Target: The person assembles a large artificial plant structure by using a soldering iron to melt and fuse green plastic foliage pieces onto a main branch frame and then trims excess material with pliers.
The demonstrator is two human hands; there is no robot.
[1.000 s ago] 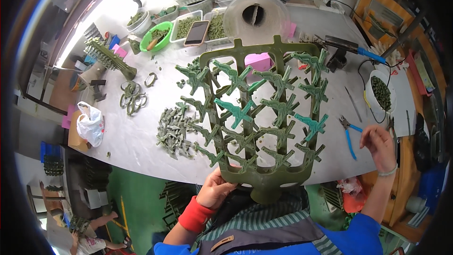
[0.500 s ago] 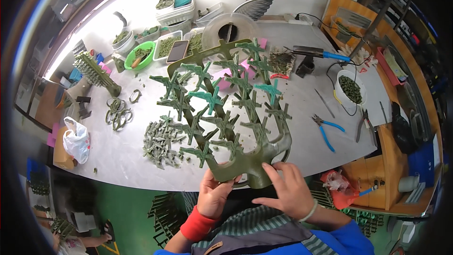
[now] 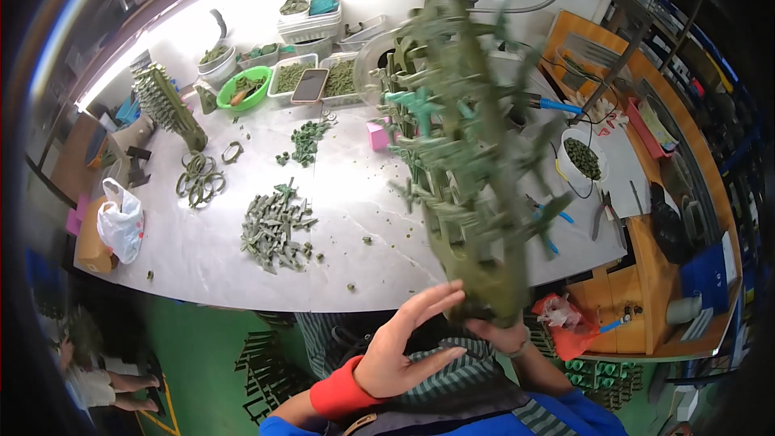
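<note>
A tall green wax casting tree point(image 3: 478, 262), blurred by motion, stands tilted over the table's front edge, with rows of small green pieces along its bars. My right hand point(image 3: 502, 336) grips it at the base, its fingers partly hidden. Beside the base is my left hand point(image 3: 410, 337), above a red wristband; its fingers are stretched and its fingertips lie at the base's left side. A heap of grey-green small pieces point(image 3: 278, 230) lies left of the tree. Farther back, a smaller heap of darker green pieces point(image 3: 307, 144) rests on the table.
Green rings point(image 3: 199, 182) and another studded green tree point(image 3: 168, 109) are at the left. Behind are a phone point(image 3: 310, 85) and tubs of green pieces point(image 3: 342, 81). At the right, blue-handled pliers point(image 3: 551, 244) lie partly behind the tree, near a white bucket point(image 3: 575, 179).
The wax tree has turned edge-on and moved up and right, uncovering the darker green heap. My left hand has loosened from its base; my right hand has shifted under it.
</note>
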